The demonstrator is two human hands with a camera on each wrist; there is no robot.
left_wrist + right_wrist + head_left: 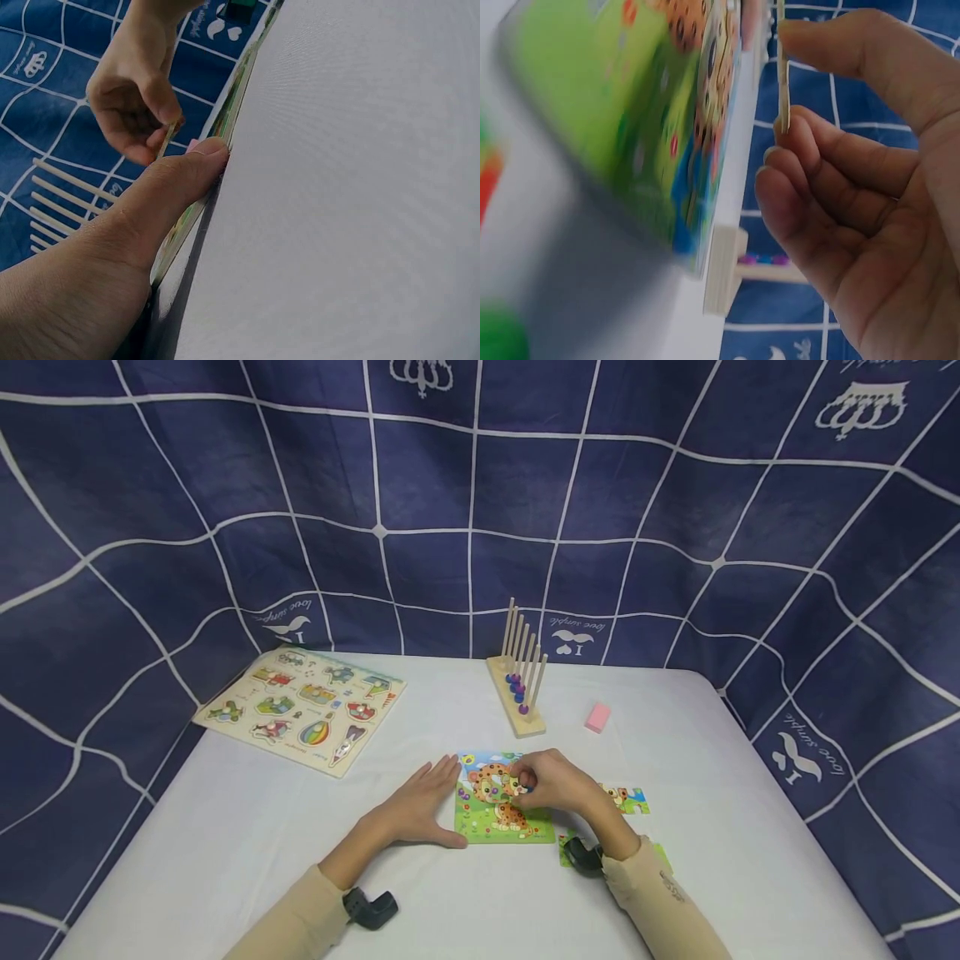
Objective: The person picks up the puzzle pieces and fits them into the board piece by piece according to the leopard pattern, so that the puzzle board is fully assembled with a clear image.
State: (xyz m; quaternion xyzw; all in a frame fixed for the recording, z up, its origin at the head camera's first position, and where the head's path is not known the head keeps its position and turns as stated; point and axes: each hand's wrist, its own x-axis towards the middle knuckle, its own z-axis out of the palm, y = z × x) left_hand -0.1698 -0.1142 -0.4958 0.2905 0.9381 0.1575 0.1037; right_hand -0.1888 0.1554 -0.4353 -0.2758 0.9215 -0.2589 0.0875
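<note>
A leopard picture puzzle board (480,828) with a green lower part lies on the white table. Along its left edge rests my left hand (411,808), its fingers extended and the thumb near the lower corner; the left wrist view has that thumb (191,169) against the board's edge. Over the board's right half, my right hand (557,783) pinches a thin puzzle piece (784,82) between thumb and fingers. In the right wrist view the piece is seen edge-on, held apart from the board.
Right of the board lie more picture strips, one upper (633,800) and one lower (663,857), partly covered by the right arm. Behind stand a wooden peg rack (531,723) with beads and a pink block (597,717). A vehicle knob puzzle (300,710) lies at back left.
</note>
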